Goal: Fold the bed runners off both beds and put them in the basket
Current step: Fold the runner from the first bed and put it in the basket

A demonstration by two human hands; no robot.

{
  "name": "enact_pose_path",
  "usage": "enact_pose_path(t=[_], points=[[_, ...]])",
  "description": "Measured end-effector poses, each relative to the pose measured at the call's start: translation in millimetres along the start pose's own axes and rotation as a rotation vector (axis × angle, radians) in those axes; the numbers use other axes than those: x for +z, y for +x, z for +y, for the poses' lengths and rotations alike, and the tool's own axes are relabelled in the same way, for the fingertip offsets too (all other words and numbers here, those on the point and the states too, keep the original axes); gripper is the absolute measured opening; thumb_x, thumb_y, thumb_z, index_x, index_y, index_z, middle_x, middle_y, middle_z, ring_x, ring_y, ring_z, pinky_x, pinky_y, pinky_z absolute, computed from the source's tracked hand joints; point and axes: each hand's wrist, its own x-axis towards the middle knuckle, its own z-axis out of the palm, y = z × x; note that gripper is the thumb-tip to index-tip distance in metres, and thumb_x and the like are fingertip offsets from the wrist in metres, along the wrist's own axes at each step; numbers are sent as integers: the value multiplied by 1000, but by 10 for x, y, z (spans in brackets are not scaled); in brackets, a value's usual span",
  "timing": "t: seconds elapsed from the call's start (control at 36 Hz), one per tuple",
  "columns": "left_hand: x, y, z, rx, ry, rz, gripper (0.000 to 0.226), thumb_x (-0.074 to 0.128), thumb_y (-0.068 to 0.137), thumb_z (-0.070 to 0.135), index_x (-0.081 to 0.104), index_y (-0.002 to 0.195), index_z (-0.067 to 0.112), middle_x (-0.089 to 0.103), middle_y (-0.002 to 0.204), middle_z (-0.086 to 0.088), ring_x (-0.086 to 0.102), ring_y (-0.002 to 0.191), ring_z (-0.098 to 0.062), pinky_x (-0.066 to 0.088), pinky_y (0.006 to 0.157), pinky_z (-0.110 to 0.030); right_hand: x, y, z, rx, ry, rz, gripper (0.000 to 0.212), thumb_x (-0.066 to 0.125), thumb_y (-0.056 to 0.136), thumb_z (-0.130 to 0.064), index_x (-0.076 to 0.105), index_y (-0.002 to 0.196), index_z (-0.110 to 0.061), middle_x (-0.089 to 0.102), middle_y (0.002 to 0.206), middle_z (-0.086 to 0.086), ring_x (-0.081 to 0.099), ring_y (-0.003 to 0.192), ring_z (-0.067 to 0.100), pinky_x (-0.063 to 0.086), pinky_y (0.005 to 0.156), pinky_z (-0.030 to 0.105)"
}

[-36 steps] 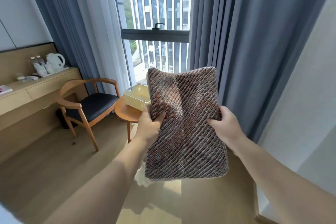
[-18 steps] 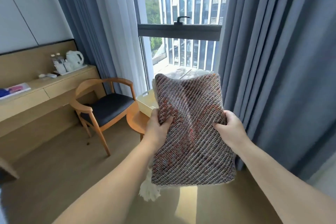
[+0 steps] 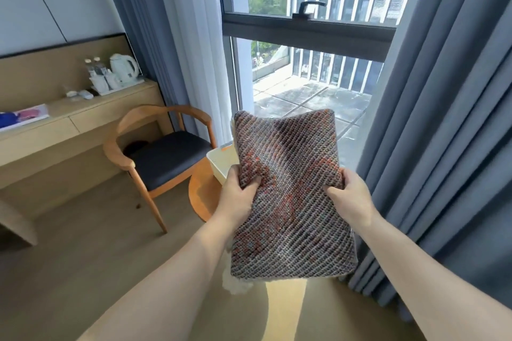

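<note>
A folded bed runner (image 3: 291,202), woven in brown, grey and orange with a white fringe hanging at its lower left corner, is held up in front of me. My left hand (image 3: 239,194) grips its left edge and my right hand (image 3: 350,196) grips its right edge. Behind the runner, a pale yellow plastic basket (image 3: 221,160) sits on a small round wooden table (image 3: 203,194); most of the basket is hidden by the runner.
A wooden armchair (image 3: 163,158) with a dark seat stands left of the round table. A long wooden desk (image 3: 69,119) with a kettle tray runs along the left wall. Grey curtains (image 3: 443,119) hang on the right, beside a tall window (image 3: 307,63).
I have moved closer to the round table and the window. The basket and chair appear larger and nearer. Both hands keep the same hold on the folded runner.
</note>
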Motion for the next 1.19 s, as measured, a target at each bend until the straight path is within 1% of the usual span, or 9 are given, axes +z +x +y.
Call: enact_pose_path(t=[0.11, 0.33, 0.53, 0.67, 0.83, 0.92, 1.03, 1.11, 1.19], points=[[86, 489, -121, -4, 4, 1, 29, 61, 92, 26, 46, 117, 27, 59, 108, 12, 55, 101, -8, 37, 89, -25, 79, 512, -29, -12, -23, 11, 26, 59, 87, -5, 55, 109, -18, 64, 96, -3, 59, 82, 4, 43, 64, 20], [145, 1797, -425, -11, -43, 3, 31, 63, 90, 28, 48, 117, 27, 62, 115, 6, 58, 111, -16, 44, 98, -35, 416, 1715, -166, -13, -44, 64, 23, 60, 82, -1, 61, 101, -13, 68, 92, 5, 65, 85, 20, 52, 74, 34], [91, 2910, -461, -4, -48, -14, 24, 61, 92, 22, 48, 111, 23, 60, 102, 11, 58, 103, -15, 43, 90, -29, 769, 2705, -388, 6, -40, 94, 25, 58, 82, 3, 60, 98, -17, 66, 85, -1, 65, 84, 20, 50, 72, 30], [66, 3534, -564, -44, -29, 15, 25, 61, 92, 24, 45, 111, 23, 59, 106, 7, 57, 100, -13, 41, 86, -26, 999, 3315, -405, 27, -85, 93, 28, 62, 80, -5, 59, 105, -17, 67, 96, 5, 64, 91, 23, 53, 83, 43], [163, 4152, -872, -101, -7, 75, 25, 61, 92, 25, 46, 111, 25, 59, 107, 8, 56, 104, -14, 42, 91, -29, 1224, 4013, -360, -7, -133, 52, 19, 61, 84, 1, 58, 100, -9, 61, 87, 8, 56, 76, 19, 42, 58, 12], [279, 4408, -1026, -132, 0, 121, 24, 61, 92, 23, 45, 110, 24, 55, 98, 17, 55, 100, -12, 41, 88, -27, 1318, 4346, -249, -4, -137, -4, 20, 61, 84, -1, 57, 101, -11, 61, 90, 8, 58, 83, 24, 45, 67, 30], [442, 4791, -1183, -174, 1, 154, 23, 61, 91, 22, 46, 109, 24, 55, 98, 19, 56, 97, -9, 41, 84, -22, 1408, 4802, -139, 16, -162, -48, 24, 61, 86, -7, 56, 108, -13, 62, 93, 4, 59, 87, 21, 48, 76, 36], [478, 4976, -1319, -210, -28, 181, 24, 60, 93, 20, 46, 112, 23, 56, 100, 20, 55, 91, 2, 40, 75, -12, 1504, 5078, -64, 41, -136, -83, 27, 60, 86, -8, 55, 112, -15, 63, 90, -1, 61, 79, 12, 51, 69, 32], [408, 4964, -1605, -304, -39, 227, 29, 58, 93, 23, 44, 118, 26, 57, 105, 16, 54, 94, 1, 41, 80, -18, 1716, 5214, 100, 65, -157, -138, 27, 61, 86, -12, 55, 110, -21, 64, 92, -1, 63, 82, 14, 53, 73, 36]])
